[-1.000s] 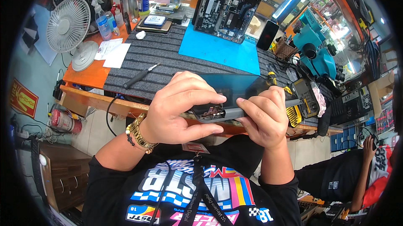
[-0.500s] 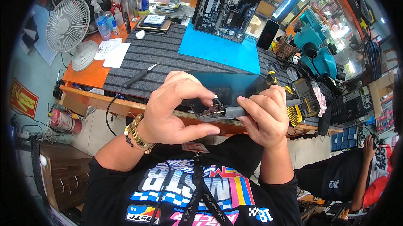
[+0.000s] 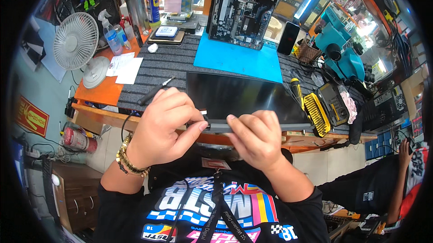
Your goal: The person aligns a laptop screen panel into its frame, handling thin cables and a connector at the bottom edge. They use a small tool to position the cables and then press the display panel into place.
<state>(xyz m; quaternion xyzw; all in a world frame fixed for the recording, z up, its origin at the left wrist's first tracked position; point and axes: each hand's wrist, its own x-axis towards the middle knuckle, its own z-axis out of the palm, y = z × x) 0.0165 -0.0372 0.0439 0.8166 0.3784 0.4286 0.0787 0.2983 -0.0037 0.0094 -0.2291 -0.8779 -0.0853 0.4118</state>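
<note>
A dark laptop screen [image 3: 243, 96] lies at the table's front edge, glossy side up, with a grey hinge strip [image 3: 219, 126] along its near side. My left hand [image 3: 164, 128] is closed in a pinch at the left end of that strip, covering the screen's near left corner. A small dark piece shows at those fingertips; its kind is hidden. Beside them a small white tab [image 3: 203, 112] sticks out. My right hand [image 3: 256, 139] grips the strip near its middle, thumb on top and fingers curled.
A black-handled screwdriver [image 3: 155, 90] lies left of the screen. To the right are a yellow screwdriver [image 3: 297, 90], a yellow bit holder [image 3: 317, 114] and a tool case [image 3: 336, 101]. An opened laptop base [image 3: 246, 11] stands behind the blue mat [image 3: 234, 60]. A teal microscope [image 3: 343, 53] stands far right.
The laptop screen has gone from tilted up in my hands to lying lower on the table edge. My left thumb and fingers, apart before, now meet in a pinch. My right hand has shifted left.
</note>
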